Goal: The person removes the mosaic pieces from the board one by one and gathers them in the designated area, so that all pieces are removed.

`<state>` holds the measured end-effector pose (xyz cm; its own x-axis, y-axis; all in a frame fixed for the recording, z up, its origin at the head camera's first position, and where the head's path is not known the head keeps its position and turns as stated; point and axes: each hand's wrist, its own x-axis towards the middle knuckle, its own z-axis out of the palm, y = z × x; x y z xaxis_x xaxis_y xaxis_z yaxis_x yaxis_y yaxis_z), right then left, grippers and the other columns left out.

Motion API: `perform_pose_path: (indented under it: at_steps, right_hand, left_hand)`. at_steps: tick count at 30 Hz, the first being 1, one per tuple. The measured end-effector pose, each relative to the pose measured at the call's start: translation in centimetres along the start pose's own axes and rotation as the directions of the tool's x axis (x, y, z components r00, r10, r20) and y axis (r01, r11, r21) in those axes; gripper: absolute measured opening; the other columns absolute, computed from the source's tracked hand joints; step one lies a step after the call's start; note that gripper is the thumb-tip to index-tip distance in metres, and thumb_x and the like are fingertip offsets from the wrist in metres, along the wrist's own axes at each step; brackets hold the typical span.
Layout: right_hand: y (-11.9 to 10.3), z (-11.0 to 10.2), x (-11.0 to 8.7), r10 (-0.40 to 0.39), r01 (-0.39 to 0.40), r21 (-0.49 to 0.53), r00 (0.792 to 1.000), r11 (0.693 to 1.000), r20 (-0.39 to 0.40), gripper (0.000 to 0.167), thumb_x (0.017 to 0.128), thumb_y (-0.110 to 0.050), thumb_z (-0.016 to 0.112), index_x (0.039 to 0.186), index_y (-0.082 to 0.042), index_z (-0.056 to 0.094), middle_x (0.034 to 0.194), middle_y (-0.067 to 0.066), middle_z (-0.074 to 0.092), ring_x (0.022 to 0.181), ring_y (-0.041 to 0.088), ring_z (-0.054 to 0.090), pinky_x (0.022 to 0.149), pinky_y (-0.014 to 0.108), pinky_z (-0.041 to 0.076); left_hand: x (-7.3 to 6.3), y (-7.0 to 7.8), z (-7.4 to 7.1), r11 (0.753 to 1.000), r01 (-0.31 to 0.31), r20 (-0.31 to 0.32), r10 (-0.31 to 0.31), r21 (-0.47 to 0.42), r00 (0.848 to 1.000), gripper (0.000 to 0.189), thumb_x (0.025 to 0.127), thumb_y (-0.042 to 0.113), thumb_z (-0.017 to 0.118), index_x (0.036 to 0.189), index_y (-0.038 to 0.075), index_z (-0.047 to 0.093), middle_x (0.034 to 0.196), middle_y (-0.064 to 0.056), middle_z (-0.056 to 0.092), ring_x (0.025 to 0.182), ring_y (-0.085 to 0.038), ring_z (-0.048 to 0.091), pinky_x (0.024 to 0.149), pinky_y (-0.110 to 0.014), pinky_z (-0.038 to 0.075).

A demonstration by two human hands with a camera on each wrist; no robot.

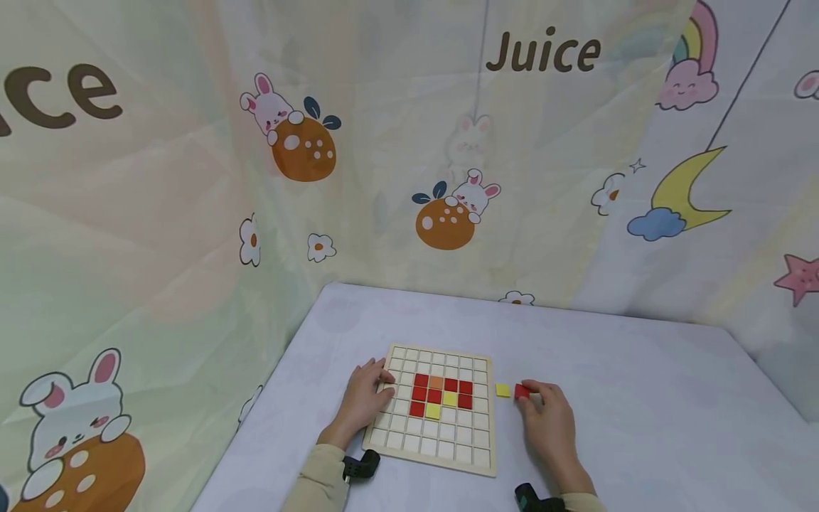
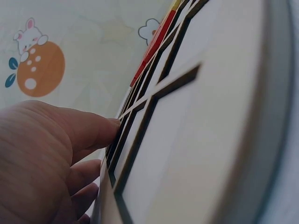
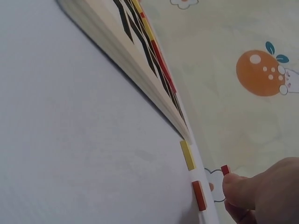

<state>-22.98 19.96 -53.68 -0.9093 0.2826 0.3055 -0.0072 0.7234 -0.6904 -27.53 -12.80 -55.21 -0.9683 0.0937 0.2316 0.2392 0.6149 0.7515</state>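
Note:
A wooden grid board (image 1: 430,465) with white squares lies on the table; red tiles (image 1: 465,402), an orange tile (image 1: 436,382) and yellow tiles (image 1: 432,412) fill part of its middle. My left hand (image 1: 362,395) rests on the board's left edge, fingers fairly straight, the thumb (image 2: 96,130) touching the grid. Right of the board, my right hand (image 1: 552,419) pinches a small red tile (image 3: 226,170) between thumb and finger, raised off the table. Below it in the right wrist view, an orange-red tile (image 3: 199,196) lies near a yellow tile (image 3: 187,155).
The white-covered table (image 1: 640,384) reaches out on both sides of the board. A printed curtain (image 1: 384,142) with rabbits and oranges hangs behind and to the left. Dark wrist cameras (image 1: 362,465) sit at both cuffs.

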Motion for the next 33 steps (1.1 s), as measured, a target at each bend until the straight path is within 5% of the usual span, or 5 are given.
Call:
perform_pose_path:
  at_steps: [33]
  right_hand:
    - [2.5, -1.3, 0.5, 0.083, -0.082, -0.140, 0.997, 0.987, 0.001, 0.031, 0.089, -0.001, 0.065, 0.120, 0.004, 0.064, 0.117, 0.025, 0.057, 0.109, 0.044, 0.052, 0.093, 0.059, 0.045]
  left_hand:
    - [0.1, -0.1, 0.0, 1.000, 0.013, 0.007, -0.013, 0.001, 1.000, 0.010, 0.086, 0.008, 0.070, 0.092, 0.014, 0.066, 0.144, -0.018, 0.050, 0.142, -0.038, 0.033, 0.120, -0.054, 0.014]
